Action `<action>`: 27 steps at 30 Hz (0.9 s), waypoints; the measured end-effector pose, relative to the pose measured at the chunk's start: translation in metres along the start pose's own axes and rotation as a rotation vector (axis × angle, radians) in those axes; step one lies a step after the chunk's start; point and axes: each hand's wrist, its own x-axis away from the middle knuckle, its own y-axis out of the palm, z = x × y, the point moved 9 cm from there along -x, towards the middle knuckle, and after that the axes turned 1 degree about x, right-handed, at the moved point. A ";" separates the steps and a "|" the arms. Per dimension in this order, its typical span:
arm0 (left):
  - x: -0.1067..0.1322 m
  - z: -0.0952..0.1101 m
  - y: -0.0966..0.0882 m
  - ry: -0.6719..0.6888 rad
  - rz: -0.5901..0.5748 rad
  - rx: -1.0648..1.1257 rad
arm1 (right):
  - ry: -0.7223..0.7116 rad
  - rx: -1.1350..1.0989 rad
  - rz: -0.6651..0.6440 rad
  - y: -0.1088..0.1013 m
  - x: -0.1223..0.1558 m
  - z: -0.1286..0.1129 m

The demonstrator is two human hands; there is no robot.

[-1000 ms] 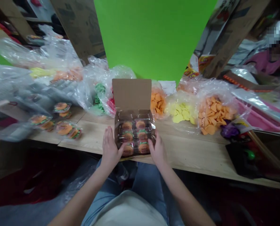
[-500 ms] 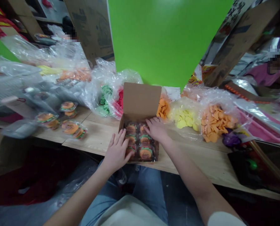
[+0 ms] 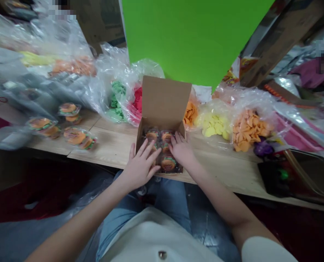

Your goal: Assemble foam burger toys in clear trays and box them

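The left hand (image 3: 141, 163) and right hand (image 3: 181, 148) cover most of the open top of the cardboard box (image 3: 163, 103), leaving only narrow gaps above its contents. The box's raised lid stands upright behind them and blocks a straight reach forward. Just behind it, a plastic bag of red pieces (image 3: 136, 105) and a plastic bag of green pieces (image 3: 116, 98) bulge onto the bench (image 3: 104, 143). Left of the box, bare wood runs as far as the clear packs of burger-shaped pieces (image 3: 74, 136). To the right, a strip of wood passes in front of a bag of yellow pieces (image 3: 213, 125) and a bag of orange pieces (image 3: 250, 127), reaching toward a dark tray (image 3: 295, 173).
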 end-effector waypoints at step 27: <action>0.036 -0.029 0.040 0.171 0.167 0.057 | -0.306 -0.190 -0.113 0.004 0.074 -0.010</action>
